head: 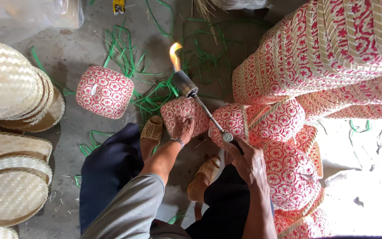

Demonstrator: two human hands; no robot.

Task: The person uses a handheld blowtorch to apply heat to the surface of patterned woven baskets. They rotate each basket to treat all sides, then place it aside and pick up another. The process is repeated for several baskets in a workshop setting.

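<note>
So, left hand (pixel 183 128) clamped around small red-and-white woven basket (pixel 180 113), right hand (pixel 248 161) fisted on lit metal gas torch (pixel 200 102), flame tilted over bare concrete floor (pixel 76 57).

A bare grey concrete floor (pixel 74 55) is seen. Loose green plastic strips (pixel 149 93) are scattered over its far middle. A rounded red-and-white patterned woven basket (pixel 105 91) is set beside them. Stacked pale round woven bamboo lids (pixel 12 84) are piled along the left edge, and red-and-white woven baskets (pixel 328 57) are heaped along the right edge.
</note>
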